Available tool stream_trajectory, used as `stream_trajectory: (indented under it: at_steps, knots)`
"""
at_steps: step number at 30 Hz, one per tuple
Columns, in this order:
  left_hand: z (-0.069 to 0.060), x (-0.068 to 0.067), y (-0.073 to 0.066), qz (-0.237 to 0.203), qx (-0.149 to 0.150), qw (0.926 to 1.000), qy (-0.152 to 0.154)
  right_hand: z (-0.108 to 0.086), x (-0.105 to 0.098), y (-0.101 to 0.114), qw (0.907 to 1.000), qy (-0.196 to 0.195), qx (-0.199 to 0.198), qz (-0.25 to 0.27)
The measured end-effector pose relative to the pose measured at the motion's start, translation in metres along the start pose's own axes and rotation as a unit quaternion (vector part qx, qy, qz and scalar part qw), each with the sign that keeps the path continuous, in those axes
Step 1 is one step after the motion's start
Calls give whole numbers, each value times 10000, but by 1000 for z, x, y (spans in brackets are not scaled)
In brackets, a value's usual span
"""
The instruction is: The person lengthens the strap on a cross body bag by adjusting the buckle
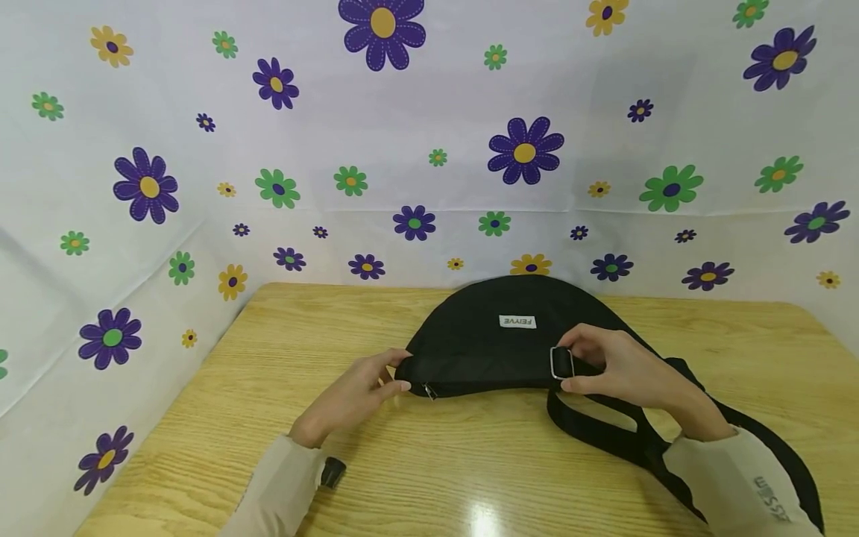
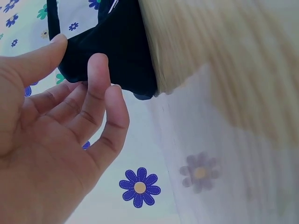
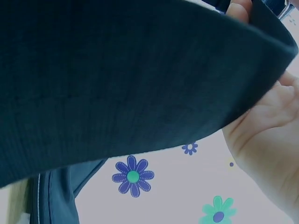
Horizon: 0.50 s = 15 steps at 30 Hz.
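Observation:
A black crescent-shaped shoulder bag point(image 1: 470, 358) lies on the wooden table, its white label upside down in the head view. At its left end, near a metal zipper pull point(image 1: 429, 391), my left hand point(image 1: 359, 391) holds the corner between thumb and fingers. In the left wrist view, this hand point(image 2: 70, 107) has its thumb and fingertips against the dark fabric. My right hand point(image 1: 620, 369) pinches the black strap point(image 1: 597, 429) by its metal slider buckle point(image 1: 553, 363), in front of the bag. The strap point(image 3: 117, 84) fills much of the right wrist view, partly covering that hand.
The strap runs to the right, under and around the right forearm. A small black object point(image 1: 332, 473) sits at the left sleeve cuff. Behind the table point(image 1: 302, 328) hangs a white cloth point(image 1: 403, 112) printed with flowers.

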State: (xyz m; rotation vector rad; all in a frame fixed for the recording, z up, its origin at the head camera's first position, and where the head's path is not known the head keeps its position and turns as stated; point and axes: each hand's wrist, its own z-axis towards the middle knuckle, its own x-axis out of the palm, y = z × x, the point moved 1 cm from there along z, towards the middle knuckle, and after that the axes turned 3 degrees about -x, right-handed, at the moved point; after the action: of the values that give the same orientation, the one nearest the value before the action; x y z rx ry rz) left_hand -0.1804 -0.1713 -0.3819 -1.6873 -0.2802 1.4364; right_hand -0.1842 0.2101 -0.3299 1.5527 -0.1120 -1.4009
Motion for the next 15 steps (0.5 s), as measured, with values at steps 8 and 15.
stream_trajectory:
  at_steps: [8,15]
  knots:
    - [2,-2,-1,32,54,10000,46,-6,-5,-5,9999,108,-106,76]
    - [0,-6,-5,143,-43,9999,86,-3,-2,-7,9992,143,-220,286]
